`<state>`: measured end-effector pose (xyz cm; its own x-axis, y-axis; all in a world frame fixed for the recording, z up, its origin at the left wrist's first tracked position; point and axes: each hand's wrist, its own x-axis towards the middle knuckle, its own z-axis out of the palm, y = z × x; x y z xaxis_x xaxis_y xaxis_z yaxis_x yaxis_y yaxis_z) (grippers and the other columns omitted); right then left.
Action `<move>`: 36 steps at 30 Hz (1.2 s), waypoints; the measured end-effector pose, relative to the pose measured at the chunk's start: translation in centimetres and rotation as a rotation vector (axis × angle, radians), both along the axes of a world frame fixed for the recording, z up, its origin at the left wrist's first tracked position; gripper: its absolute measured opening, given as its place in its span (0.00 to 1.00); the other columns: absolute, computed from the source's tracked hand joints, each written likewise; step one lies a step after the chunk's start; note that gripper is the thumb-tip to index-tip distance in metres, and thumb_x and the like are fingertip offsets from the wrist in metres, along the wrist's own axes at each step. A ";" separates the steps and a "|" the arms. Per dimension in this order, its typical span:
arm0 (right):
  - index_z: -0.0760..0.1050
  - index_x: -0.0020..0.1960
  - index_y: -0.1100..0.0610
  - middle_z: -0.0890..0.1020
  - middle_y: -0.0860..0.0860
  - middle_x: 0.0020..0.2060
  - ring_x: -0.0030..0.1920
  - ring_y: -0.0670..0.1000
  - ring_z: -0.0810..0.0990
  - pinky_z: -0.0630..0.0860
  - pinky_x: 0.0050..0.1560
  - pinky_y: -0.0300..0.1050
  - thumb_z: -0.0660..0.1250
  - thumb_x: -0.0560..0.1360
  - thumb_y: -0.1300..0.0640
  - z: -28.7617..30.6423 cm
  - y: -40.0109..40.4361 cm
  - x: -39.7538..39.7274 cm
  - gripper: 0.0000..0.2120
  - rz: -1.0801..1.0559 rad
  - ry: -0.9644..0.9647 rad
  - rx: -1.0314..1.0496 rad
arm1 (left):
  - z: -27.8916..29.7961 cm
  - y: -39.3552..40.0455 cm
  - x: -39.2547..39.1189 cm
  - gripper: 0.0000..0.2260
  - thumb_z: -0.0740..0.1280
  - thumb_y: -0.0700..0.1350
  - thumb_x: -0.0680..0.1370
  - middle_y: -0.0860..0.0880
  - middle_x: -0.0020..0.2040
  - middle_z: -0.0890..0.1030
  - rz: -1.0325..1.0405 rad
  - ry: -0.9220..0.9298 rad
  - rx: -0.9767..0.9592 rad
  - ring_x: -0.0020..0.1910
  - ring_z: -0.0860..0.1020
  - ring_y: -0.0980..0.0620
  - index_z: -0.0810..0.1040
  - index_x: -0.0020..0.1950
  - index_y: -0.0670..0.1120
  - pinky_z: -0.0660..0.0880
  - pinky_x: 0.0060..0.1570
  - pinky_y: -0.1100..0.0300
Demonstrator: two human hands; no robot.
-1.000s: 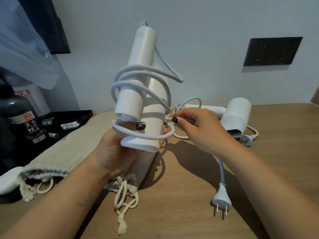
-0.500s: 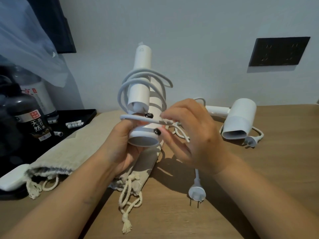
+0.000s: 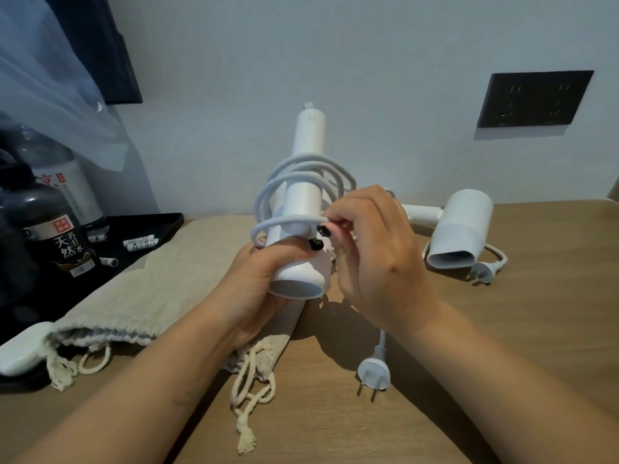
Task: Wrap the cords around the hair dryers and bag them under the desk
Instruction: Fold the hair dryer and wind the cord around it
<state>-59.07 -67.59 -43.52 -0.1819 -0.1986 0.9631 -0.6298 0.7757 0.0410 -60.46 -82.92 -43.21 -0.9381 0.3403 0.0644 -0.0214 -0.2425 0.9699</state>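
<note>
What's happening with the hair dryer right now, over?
Left hand grips hair dryer. Right hand pinches cord, several loops on. Plug end hangs loose. Second dryer and bags wait on desk.

white hair dryer (image 3: 303, 209) upright, cord (image 3: 284, 182) coiled round | second dryer (image 3: 459, 229) lying on desk

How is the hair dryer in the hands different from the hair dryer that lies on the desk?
The held hair dryer is up off the desk, gripped by the left hand; the second hair dryer lies on the desk, untouched. The held one has cord looped around it, the right hand pinching that cord; on the second one no loops show. Both are white.
</note>
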 end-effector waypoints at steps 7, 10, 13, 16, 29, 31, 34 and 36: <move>0.74 0.48 0.65 0.74 0.51 0.43 0.44 0.46 0.72 0.70 0.45 0.34 0.63 0.78 0.66 0.2 0.2 0.3 0.03 0.078 -0.177 -0.280 | -0.1 0.3 0.1 0.21 0.72 0.42 0.62 0.49 0.36 0.83 -0.055 0.019 -0.072 0.37 0.82 0.53 0.76 0.54 0.44 0.78 0.36 0.58; 0.77 0.48 0.65 0.77 0.54 0.42 0.44 0.45 0.73 0.71 0.45 0.33 0.65 0.77 0.64 0.4 0.4 0.4 0.04 0.081 -0.151 -0.233 | -0.2 0.0 0.0 0.25 0.74 0.42 0.58 0.49 0.35 0.82 -0.063 0.009 -0.049 0.36 0.82 0.53 0.75 0.54 0.44 0.77 0.35 0.59; 0.76 0.49 0.60 0.78 0.52 0.43 0.44 0.46 0.75 0.74 0.45 0.37 0.68 0.76 0.59 0.5 0.6 0.4 0.04 0.161 -0.234 -0.311 | -0.3 -0.3 -0.1 0.25 0.72 0.41 0.57 0.48 0.35 0.83 -0.104 -0.036 -0.002 0.35 0.82 0.52 0.75 0.53 0.43 0.78 0.35 0.58; 0.70 0.54 0.48 0.77 0.50 0.49 0.50 0.51 0.78 0.78 0.50 0.46 0.71 0.72 0.44 0.6 0.6 0.6 0.16 0.272 -0.554 -0.582 | -0.3 -0.3 0.1 0.22 0.69 0.38 0.60 0.42 0.40 0.83 -0.206 -0.104 0.123 0.40 0.83 0.46 0.75 0.54 0.42 0.80 0.37 0.54; 0.67 0.60 0.43 0.73 0.36 0.52 0.50 0.32 0.69 0.61 0.50 0.31 0.39 0.54 0.16 1.0 1.7 1.3 0.47 0.305 -1.316 -0.388 | -0.8 -0.5 -0.4 0.16 0.70 0.42 0.56 0.42 0.41 0.84 -0.307 -0.116 0.247 0.41 0.84 0.45 0.87 0.42 0.48 0.81 0.42 0.49; 0.71 0.53 0.45 0.75 0.41 0.47 0.47 0.42 0.74 0.66 0.54 0.37 0.38 0.45 0.13 1.3 1.2 0.7 0.53 0.224 -1.300 -0.330 | -0.9 -0.6 -0.3 0.15 0.70 0.42 0.56 0.42 0.42 0.84 -0.326 -0.114 0.239 0.42 0.84 0.44 0.87 0.41 0.49 0.81 0.43 0.48; 0.76 0.56 0.64 0.74 0.60 0.37 0.42 0.58 0.71 0.70 0.52 0.37 0.41 0.39 0.11 0.9 1.5 -0.1 0.70 0.228 -1.241 -0.395 | -0.7 -0.5 -0.2 0.23 0.71 0.41 0.57 0.39 0.46 0.83 -0.340 -0.140 0.237 0.48 0.82 0.40 0.80 0.52 0.44 0.82 0.42 0.48; 0.74 0.45 0.72 0.73 0.66 0.34 0.36 0.57 0.70 0.70 0.45 0.45 0.43 0.46 0.12 1.1 1.2 -0.5 0.65 0.192 -1.203 -0.449 | -0.5 -0.5 -0.1 0.25 0.71 0.41 0.57 0.39 0.47 0.83 -0.328 -0.115 0.212 0.49 0.82 0.40 0.77 0.55 0.44 0.81 0.43 0.48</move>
<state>-59.53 -66.39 -42.45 -0.9784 -0.0222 0.2056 -0.1919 0.4682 -0.8625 -60.52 -83.43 -43.70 -0.7871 0.6133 0.0661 -0.2365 -0.3990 0.8859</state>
